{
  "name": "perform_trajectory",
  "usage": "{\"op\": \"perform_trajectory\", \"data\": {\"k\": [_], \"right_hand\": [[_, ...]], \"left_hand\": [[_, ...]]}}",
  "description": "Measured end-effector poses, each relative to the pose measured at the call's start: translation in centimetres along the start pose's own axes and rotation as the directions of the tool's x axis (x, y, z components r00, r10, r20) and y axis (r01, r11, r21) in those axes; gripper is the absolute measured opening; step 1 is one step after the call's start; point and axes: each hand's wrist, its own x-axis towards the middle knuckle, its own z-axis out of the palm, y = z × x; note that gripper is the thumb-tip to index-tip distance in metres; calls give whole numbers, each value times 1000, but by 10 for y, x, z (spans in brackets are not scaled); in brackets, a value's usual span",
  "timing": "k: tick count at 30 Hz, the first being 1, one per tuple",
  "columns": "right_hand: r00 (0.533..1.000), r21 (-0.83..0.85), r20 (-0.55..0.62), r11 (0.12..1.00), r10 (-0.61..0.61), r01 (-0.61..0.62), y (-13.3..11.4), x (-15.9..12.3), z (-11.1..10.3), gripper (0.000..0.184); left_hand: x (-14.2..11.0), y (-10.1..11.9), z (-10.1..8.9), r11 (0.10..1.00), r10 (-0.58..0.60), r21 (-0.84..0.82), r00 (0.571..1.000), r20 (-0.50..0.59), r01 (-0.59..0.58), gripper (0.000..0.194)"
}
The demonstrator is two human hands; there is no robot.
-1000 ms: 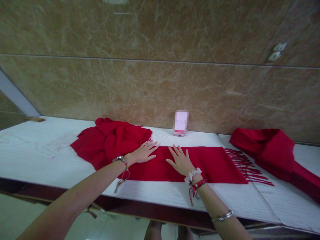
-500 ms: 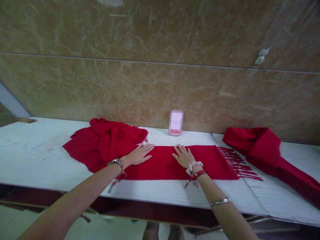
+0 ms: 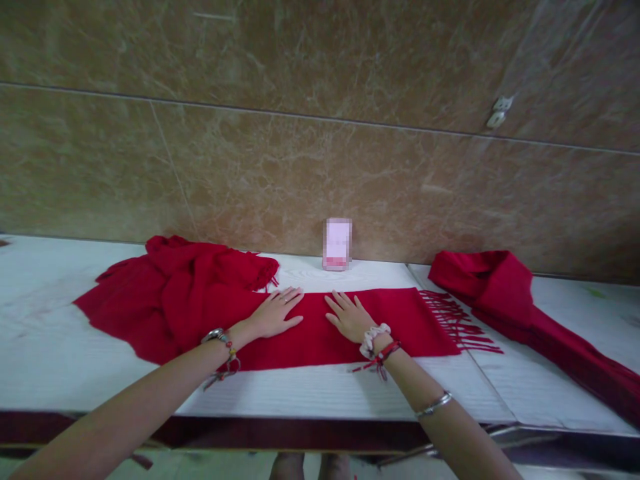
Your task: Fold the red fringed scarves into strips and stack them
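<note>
Both hands lay palm down on the red scarf [image 3: 310,333], gripping nothing: the left hand [image 3: 274,317] had its fingers loosely spread, the right hand [image 3: 349,319] likewise. The scarf's bunched part sat left of the left fingers; its fringe [image 3: 463,323] lay right of the right ones, on the worktop [image 3: 310,397]. The phone [image 3: 337,245] stood beyond the fingers.

Both forearms reached in from the lower corners and slanted inward over the surface [image 3: 300,393]. The left hand [image 3: 277,313] lay palm down, its fingers pointing up and inward, the thumb spread toward the other hand. The right hand [image 3: 349,317] was also palm down, its fingers fanned up and to the left. The two hands were apart, with neither grip closed and both wrists low. Two bare lower legs showed below.
</note>
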Motion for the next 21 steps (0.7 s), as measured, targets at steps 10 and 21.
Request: {"op": "perform_trajectory", "data": {"k": [10, 21], "right_hand": [[919, -91, 31, 917, 393, -389, 109, -53, -15, 43], [996, 103, -17, 991, -84, 85, -21, -48, -8, 51]], "left_hand": [[-3, 0, -6, 998, 30, 53, 999, 12, -31, 54], [-13, 36, -2, 982, 191, -2, 980, 48, -191, 62]]}}
